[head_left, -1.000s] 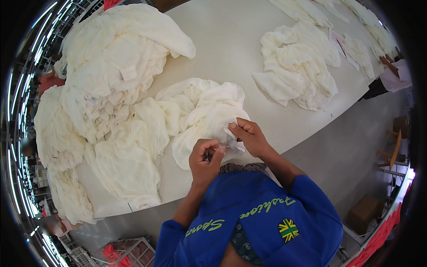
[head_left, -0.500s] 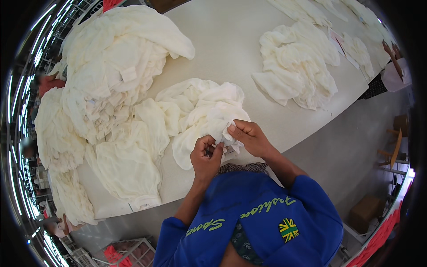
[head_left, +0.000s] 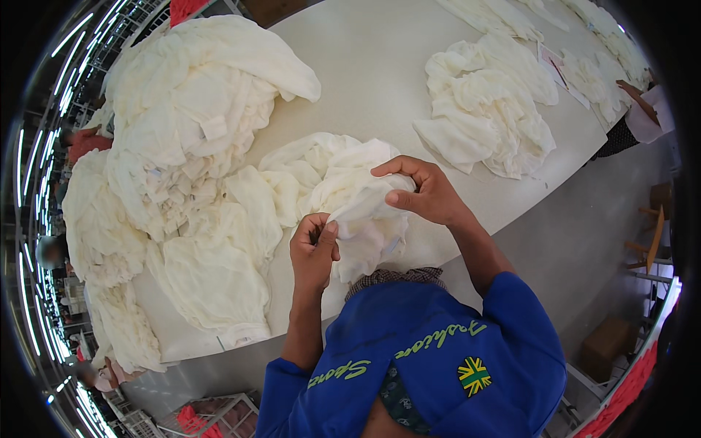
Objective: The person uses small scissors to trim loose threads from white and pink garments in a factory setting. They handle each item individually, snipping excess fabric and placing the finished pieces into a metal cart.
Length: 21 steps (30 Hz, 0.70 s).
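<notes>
A sheer cream garment [head_left: 369,230] is stretched between my hands at the table's near edge. My left hand [head_left: 314,254] pinches its left side between thumb and curled fingers; a dark gap shows in the curl, and I cannot make out whether anything else is there. My right hand [head_left: 431,196] grips the upper right edge, thumb below and fingers bent over the cloth. Behind the held part, more bunched cream cloth [head_left: 292,175] lies on the table and runs leftward. Folds hide where one piece ends and another begins.
A tall heap of cream garments [head_left: 197,87] covers the table's left side. Another loose pile [head_left: 489,109] lies to the right on the pale table [head_left: 365,66]. Beyond it are a paper sheet with a red pen [head_left: 558,71] and a person's arm [head_left: 639,98] at far right.
My hands have moved apart, the right one up and to the right, the left one slightly left. The cloth, bunched before, is now spread between them.
</notes>
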Motion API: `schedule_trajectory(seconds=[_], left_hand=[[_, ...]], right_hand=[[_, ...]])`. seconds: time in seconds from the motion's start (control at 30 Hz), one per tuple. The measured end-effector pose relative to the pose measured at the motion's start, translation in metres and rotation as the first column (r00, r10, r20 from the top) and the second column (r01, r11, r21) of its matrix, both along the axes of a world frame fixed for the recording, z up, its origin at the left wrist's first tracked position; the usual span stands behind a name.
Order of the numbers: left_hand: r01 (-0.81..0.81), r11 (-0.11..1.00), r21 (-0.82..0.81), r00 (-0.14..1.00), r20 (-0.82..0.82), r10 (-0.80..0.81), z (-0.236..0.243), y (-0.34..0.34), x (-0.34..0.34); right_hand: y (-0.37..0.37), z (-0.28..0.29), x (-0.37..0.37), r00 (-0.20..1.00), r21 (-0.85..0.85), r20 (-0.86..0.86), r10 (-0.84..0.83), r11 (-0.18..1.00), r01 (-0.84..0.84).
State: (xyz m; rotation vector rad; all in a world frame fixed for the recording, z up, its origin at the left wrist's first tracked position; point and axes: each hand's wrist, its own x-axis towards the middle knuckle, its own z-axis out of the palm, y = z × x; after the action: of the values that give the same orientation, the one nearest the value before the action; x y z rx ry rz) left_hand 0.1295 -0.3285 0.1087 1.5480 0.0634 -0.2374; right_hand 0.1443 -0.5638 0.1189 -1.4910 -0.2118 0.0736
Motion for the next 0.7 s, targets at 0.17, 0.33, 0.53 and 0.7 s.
schedule_trajectory(seconds=[0.17, 0.33, 0.53, 0.7], left_hand=[[0.027, 0.992, -0.123, 0.999, 0.024, -0.024, 0.003, 0.013, 0.005], [-0.036, 0.927, 0.373, 0.951, 0.298, -0.083, 0.022, -0.007, 0.006], [-0.507, 0.696, 0.508, 0.778, 0.617, 0.116, -0.019, 0.012, 0.035], [-0.487, 0.77, 0.412, 0.838, 0.471, 0.277, -0.023, 0.029, 0.041]], right_hand=[[-0.013, 0.02, 0.005, 0.998, -0.188, 0.041, 0.054, 0.981, -0.045], [-0.015, 0.037, 0.01, 0.998, -0.29, 0.015, -0.056, 0.955, 0.058], [-0.021, 0.055, 0.014, 0.965, 0.048, 0.074, -0.251, 0.968, 0.248], [-0.034, 0.052, 0.021, 0.956, 0.299, 0.002, -0.292, 0.913, 0.278]])
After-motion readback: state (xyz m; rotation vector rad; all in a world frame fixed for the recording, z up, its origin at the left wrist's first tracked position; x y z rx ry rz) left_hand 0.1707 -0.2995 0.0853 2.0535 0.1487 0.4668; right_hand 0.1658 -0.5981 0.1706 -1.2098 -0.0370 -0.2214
